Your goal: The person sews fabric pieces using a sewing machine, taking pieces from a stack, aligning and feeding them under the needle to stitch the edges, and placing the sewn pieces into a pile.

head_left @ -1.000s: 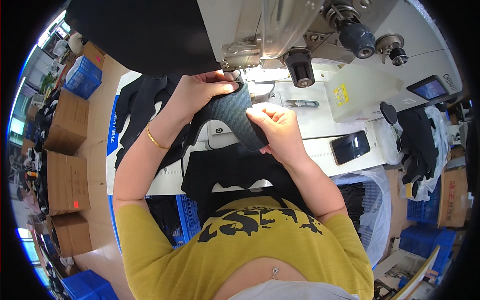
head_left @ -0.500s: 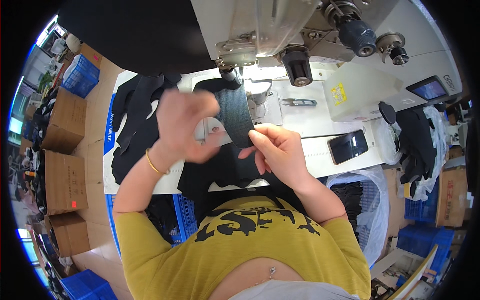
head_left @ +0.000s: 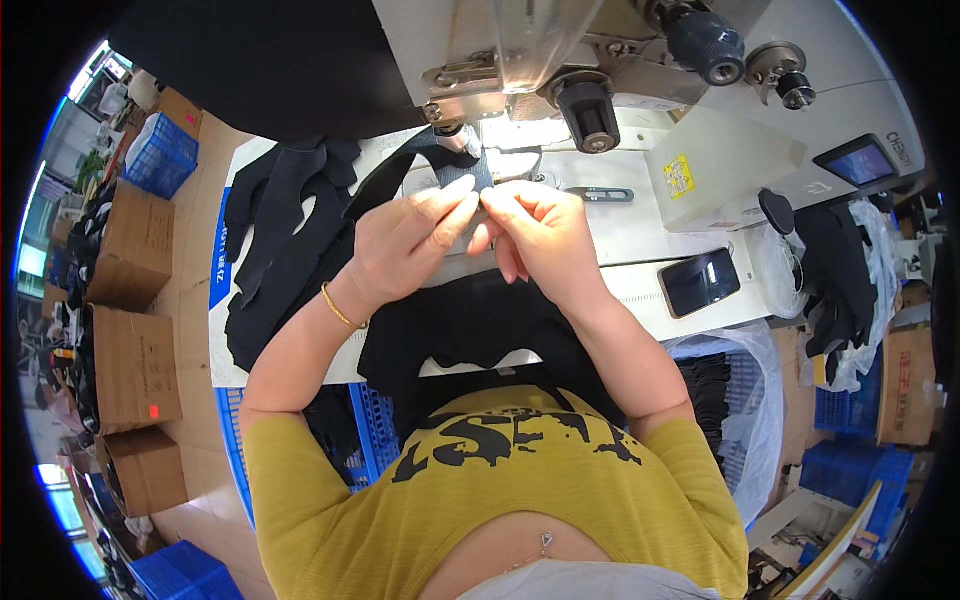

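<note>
My left hand (head_left: 412, 240), a gold bangle at its wrist, and my right hand (head_left: 540, 232) meet just in front of the sewing machine's presser area. Thumb and fingers of each are pinched together on the near edge of a dark fabric piece (head_left: 450, 175). That piece runs from my fingertips back under the sewing machine head (head_left: 465, 105); my fingers hide its near end. Black cut fabric (head_left: 470, 315) lies below my hands and hangs over the table's front edge.
More black fabric pieces (head_left: 290, 215) lie at the table's left. Thread snips (head_left: 605, 195) and a phone (head_left: 700, 283) rest to the right. Blue crates (head_left: 375, 430) and a plastic-lined basket (head_left: 745, 420) stand below the front edge. Cardboard boxes (head_left: 135, 365) line the left floor.
My left hand has come right and closed beside the right one. My right hand has moved up slightly, with the fabric's near end drawn closer to the machine.
</note>
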Motion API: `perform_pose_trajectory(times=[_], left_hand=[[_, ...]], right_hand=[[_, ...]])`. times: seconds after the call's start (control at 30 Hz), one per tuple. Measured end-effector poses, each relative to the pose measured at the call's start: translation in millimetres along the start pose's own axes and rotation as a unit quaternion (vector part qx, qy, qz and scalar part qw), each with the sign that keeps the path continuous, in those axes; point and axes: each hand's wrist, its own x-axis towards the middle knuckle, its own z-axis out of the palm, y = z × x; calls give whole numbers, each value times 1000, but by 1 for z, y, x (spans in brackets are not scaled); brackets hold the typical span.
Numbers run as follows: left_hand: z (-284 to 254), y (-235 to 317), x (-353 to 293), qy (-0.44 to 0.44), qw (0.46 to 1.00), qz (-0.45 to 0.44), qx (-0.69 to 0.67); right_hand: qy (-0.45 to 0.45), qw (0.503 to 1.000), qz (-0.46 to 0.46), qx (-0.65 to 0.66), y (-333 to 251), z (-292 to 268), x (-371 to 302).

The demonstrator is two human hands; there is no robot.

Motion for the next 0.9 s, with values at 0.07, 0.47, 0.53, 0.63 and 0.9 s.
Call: perform_pose_trajectory(times=[0.07, 0.47, 0.53, 0.63, 0.9], left_hand=[[4, -6, 2, 13, 1000, -8, 3], [17, -25, 13, 45, 997, -61, 23], [16, -28, 14, 55, 996, -53, 38], [11, -30, 8, 22, 984, -142, 109], [-27, -25, 3, -26, 803, -549, -229]], right_hand=[[7, 1000, -19, -5, 3, 1, 4], [5, 1000, 12, 3, 2, 7, -9], [2, 1000, 12, 0, 1, 6, -11], [12, 1000, -8, -26, 1, 8, -18], [-46, 715, -495, -492, 42, 45, -51]])
